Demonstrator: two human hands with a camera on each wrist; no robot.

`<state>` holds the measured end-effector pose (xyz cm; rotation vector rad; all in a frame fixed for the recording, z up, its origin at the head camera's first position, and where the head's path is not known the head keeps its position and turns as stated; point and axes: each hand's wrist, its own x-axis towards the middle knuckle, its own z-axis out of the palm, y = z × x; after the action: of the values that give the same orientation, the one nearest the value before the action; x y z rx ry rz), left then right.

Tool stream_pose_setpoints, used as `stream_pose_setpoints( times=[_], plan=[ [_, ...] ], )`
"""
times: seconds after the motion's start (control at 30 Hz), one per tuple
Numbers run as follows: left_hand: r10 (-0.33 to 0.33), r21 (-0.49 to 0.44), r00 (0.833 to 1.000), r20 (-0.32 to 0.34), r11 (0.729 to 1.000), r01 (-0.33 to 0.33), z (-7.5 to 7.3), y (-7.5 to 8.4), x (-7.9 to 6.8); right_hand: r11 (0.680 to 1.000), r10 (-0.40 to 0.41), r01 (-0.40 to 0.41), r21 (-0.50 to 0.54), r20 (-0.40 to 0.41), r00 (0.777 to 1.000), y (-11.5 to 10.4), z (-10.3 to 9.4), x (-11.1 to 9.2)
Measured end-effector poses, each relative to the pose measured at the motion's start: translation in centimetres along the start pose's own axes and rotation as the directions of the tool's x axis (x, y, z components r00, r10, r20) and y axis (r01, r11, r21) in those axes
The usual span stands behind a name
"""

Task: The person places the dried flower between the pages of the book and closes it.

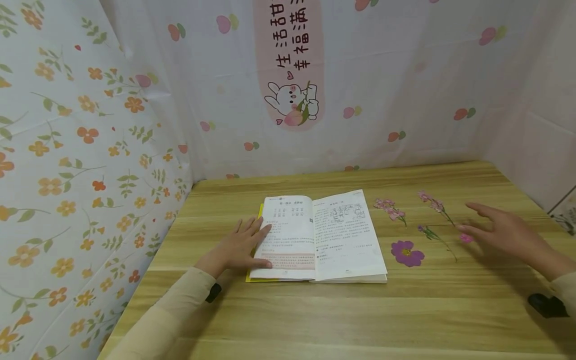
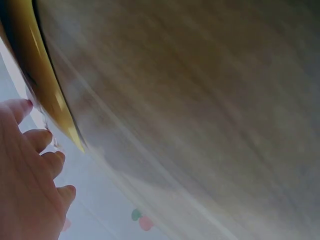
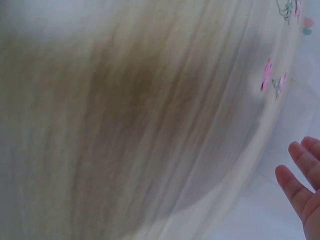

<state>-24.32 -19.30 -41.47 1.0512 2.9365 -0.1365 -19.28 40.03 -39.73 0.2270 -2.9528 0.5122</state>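
An open book point(image 1: 348, 245) with printed pages and a yellow cover lies on the wooden table. My left hand point(image 1: 240, 245) rests on the edge of its left page, fingers spread and thumb near the bottom; the left wrist view shows the fingertips beside the yellow cover point(image 2: 47, 80). To the right of the book, my right hand point(image 1: 506, 235) hovers with fingers apart and nothing in them. Closest to it is a small bright pink flower point(image 1: 466, 238), partly covered by the fingers. In the right wrist view, fingers point(image 3: 292, 190) show at the right edge.
Between book and right hand lie a flat purple flower point(image 1: 400, 254) with a yellow centre, a pink sprig point(image 1: 390, 207), a second pink sprig point(image 1: 435, 204) and a thin green stem point(image 1: 443, 242) with a purple bloom. Patterned cloth point(image 1: 382, 100) hangs behind the table point(image 1: 315, 320).
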Motion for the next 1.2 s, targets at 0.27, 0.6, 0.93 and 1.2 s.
stream_pose_setpoints(
  times=[0.27, 0.6, 0.93, 1.2],
  plan=[
    [-0.039, 0.014, 0.997, 0.068, 0.999, 0.038, 0.3, 0.2, 0.1, 0.997, 0.031, -0.032, 0.069, 0.015, 0.999, 0.7, 0.0, -0.5],
    [-0.046, 0.031, 0.992, 0.116, 0.999, 0.043, 0.3, 0.4, 0.5, 0.983, 0.125, -0.133, 0.128, 0.064, 0.990, 2.0, 0.6, -0.8],
    [-0.039, 0.005, 0.995, 0.090, 0.999, 0.038, 0.6, 0.4, 0.3, 0.964, 0.142, -0.145, 0.223, 0.031, 0.989, 3.1, 1.2, -0.9],
    [-0.051, -0.014, 0.994, 0.102, 0.999, 0.052, 0.9, 0.4, 0.3, 0.937, 0.169, -0.188, 0.295, 0.090, 0.982, 3.3, 1.8, -1.3]
  ],
)
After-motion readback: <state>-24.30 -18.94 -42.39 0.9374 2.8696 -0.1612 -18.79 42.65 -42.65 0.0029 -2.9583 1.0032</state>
